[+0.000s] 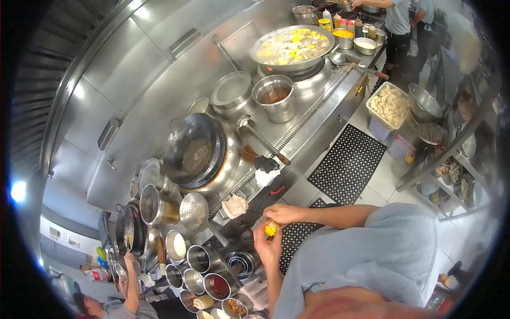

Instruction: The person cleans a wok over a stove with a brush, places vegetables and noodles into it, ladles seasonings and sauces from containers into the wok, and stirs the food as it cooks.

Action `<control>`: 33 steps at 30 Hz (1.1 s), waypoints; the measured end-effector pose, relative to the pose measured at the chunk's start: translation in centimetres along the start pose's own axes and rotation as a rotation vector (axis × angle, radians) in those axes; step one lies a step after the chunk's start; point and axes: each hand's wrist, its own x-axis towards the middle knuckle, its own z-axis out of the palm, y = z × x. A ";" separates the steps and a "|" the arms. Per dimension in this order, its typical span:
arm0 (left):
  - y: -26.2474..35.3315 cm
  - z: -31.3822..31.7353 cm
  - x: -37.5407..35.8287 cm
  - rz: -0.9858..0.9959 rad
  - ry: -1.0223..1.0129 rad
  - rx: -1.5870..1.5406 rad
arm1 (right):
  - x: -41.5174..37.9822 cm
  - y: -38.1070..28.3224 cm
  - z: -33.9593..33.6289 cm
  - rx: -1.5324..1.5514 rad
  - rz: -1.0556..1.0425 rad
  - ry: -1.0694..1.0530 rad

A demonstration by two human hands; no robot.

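Both of my hands are together in front of my body, over the floor beside the stove counter. My left hand (268, 244) is wrapped round a small yellow piece of food (271, 228), possibly corn. Just above it, my right hand (284, 213) has its fingers bent and pressed close to the top of the yellow piece; whether they grip it is too small to tell. A crumpled beige cloth (235, 206) lies on the counter edge near my hands, with a perforated ladle (194, 211) beside it.
A black wok (195, 151) sits on the burner. A large pan of yellow and pale food (292, 48) steams farther along. A tub of pale pieces (389, 105) stands beyond the black floor mat (348, 164). Co-workers (397, 24) stand at the top right; another person (127, 303) works at the lower left.
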 end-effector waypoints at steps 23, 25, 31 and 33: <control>-2.8 -0.6 -1.3 -0.137 0.116 -0.317 | -1.0 -0.2 1.6 0.182 0.179 -0.072; -2.6 -2.0 -0.4 -0.078 0.156 -0.431 | -0.1 1.8 0.3 0.536 0.202 -0.158; 0.2 -8.0 1.0 0.017 0.442 -0.538 | -2.4 6.2 -2.9 0.404 0.637 -0.193; 0.6 -9.8 0.7 0.031 0.498 -0.437 | -2.9 7.6 -3.5 0.459 0.690 -0.077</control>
